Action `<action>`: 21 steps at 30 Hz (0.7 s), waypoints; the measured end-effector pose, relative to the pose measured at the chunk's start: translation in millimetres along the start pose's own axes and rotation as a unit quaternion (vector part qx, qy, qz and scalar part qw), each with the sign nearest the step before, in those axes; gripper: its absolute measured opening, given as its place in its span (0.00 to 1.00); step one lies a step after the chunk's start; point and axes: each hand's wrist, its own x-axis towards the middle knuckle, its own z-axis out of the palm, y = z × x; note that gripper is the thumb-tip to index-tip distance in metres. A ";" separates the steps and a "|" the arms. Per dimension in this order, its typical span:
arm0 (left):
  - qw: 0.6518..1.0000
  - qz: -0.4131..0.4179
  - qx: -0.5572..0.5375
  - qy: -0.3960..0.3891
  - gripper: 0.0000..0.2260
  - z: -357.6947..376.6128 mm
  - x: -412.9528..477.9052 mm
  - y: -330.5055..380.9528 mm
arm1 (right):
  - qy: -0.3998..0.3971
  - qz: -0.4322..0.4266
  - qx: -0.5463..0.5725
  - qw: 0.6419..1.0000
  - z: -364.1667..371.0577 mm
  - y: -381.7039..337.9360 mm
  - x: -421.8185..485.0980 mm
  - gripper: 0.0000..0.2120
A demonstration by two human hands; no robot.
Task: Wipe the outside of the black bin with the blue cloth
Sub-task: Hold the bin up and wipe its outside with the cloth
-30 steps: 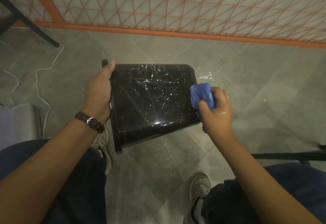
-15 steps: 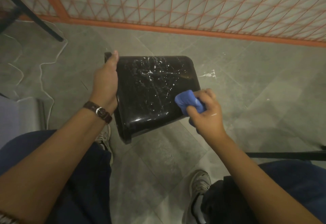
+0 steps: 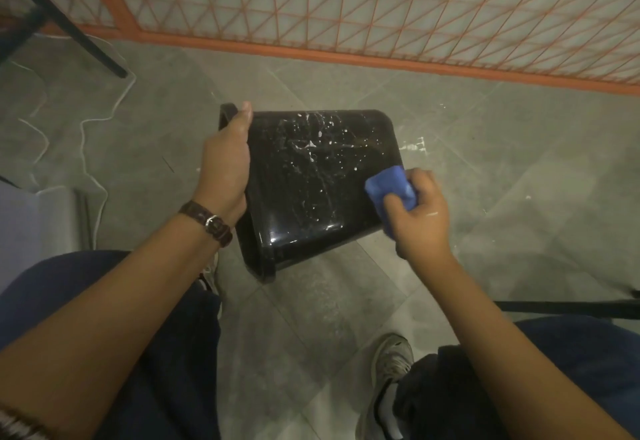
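Note:
A glossy black bin [image 3: 311,183] lies on its side above the floor, its rim to the left, its base to the right. White splatter marks speckle its upper side. My left hand [image 3: 227,166] grips the rim, thumb pointing up along the edge. My right hand [image 3: 420,212] holds a bunched blue cloth [image 3: 389,186] and presses it against the bin's right part, near the base edge.
Grey tiled floor [image 3: 311,318] lies below, with white drips near the bin's base. An orange mesh fence [image 3: 346,24] runs along the back. A white cable [image 3: 86,134] snakes at the left. Black metal legs [image 3: 79,34] stand at upper left; my shoes and knees are below.
My right hand slid the cloth left and down across the bin, then back toward the base edge. The bin tilted slightly in my left hand's grip.

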 end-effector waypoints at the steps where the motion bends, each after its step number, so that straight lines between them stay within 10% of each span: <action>1: 1.000 0.003 0.003 -0.008 0.14 1.4 -1.5 -0.8 | 0.018 0.037 0.001 0.999 -1.9 3.1 5.4 0.05; 9: 0.999 0.011 0.005 -0.044 0.15 4.2 -6.9 -1.0 | -0.075 -0.094 -0.025 0.992 7.9 -14.2 -8.6 0.04; 15: 0.997 0.017 -0.012 -0.070 0.12 4.6 -11.4 -1.0 | 0.044 0.026 -0.045 0.998 -5.7 -1.3 11.1 0.06; 21: 0.998 0.038 -0.011 -0.049 0.13 6.4 -11.8 -0.3 | -0.065 -0.089 -0.045 0.993 11.0 -11.5 -8.3 0.07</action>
